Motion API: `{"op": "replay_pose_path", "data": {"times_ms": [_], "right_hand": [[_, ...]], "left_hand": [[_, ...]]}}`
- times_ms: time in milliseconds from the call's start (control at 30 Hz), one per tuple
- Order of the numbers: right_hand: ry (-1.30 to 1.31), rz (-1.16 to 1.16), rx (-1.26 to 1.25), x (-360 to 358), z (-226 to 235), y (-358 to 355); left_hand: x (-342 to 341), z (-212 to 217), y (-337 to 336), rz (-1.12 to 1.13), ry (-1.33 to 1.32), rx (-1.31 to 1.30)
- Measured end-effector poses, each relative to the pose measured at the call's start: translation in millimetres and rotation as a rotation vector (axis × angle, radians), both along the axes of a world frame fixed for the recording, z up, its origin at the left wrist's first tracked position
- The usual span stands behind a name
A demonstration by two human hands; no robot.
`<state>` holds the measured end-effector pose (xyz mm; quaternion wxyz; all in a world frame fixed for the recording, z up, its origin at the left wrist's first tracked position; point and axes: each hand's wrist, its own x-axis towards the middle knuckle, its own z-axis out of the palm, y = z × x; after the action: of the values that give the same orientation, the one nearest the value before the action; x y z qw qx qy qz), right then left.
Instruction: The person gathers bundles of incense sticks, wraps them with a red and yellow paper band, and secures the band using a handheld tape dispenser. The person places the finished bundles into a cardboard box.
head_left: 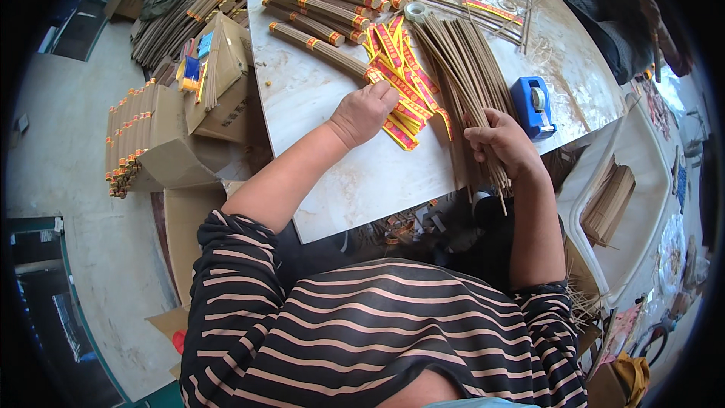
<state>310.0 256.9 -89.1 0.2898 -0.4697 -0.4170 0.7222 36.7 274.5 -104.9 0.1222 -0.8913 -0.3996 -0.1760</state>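
Note:
My right hand (502,140) is closed around the near ends of loose brown incense sticks (468,60), which fan out over the table's right part. My left hand (366,112) is closed, knuckles up, beside the banded end of an incense bundle (321,48). Its fingertips are hidden, so I cannot make out what they pinch. Under and past that hand lies a heap of red and yellow paper strips (408,83). More banded incense bundles (325,4) lie side by side at the far left of the table.
A blue tape dispenser (533,108) stands at the right of the white table (340,200). Cardboard boxes (192,143) and stacked bundles (128,132) are at left. A white tub (642,189) holds sticks at right. Another person's arm (642,7) shows at upper right.

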Motion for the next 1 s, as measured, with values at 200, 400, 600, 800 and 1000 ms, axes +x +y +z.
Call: {"op": "replay_pose_path", "data": {"times_ms": [200,400,600,800,1000], "right_hand": [[0.010,-0.003,-0.017,-2.5,11.4,-3.8],[0.016,-0.009,-0.013,-1.7,9.1,-3.9],[0.060,-0.020,0.026,0.1,14.1,-5.4],[0.068,-0.030,0.023,-0.4,14.4,-6.2],[0.095,-0.035,0.026,-0.4,13.6,-5.6]], "left_hand": [[-1.5,-9.3,-9.2,-0.042,-0.057,0.050],[-2.7,-11.1,-13.1,-0.051,-0.066,0.047],[-6.5,-9.2,-21.0,-0.039,-0.047,-0.045],[-6.4,-8.5,-22.4,-0.048,-0.062,-0.018],[-5.6,-11.5,-19.6,-0.046,-0.077,0.073]]}}
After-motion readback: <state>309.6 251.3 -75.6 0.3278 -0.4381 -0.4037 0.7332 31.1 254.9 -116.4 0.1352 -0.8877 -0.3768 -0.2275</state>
